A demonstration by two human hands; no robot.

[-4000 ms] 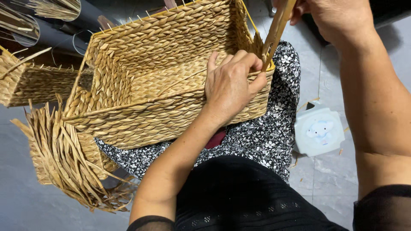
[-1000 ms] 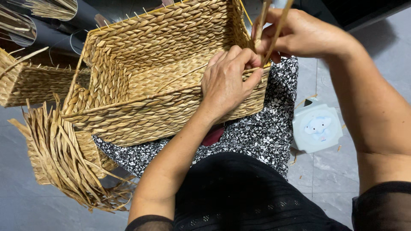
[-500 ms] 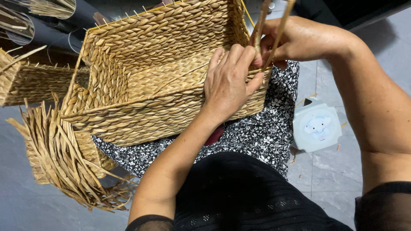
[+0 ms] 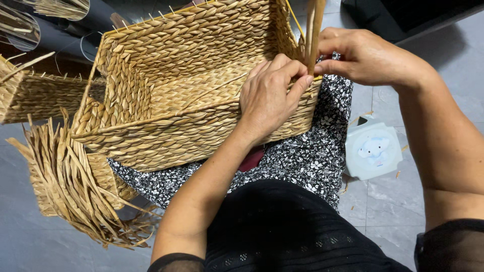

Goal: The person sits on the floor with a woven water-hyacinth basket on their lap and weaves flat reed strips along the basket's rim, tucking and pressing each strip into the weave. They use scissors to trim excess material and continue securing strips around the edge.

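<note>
While the left hand (image 4: 269,98) presses curled on the woven basket (image 4: 191,85) corner, the right hand (image 4: 363,55) pinches upright straw strands (image 4: 313,30)

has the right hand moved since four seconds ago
Yes. The right hand has come down from the top edge of the view and in toward the corner of the woven basket, now beside the left hand at the strands.
</note>
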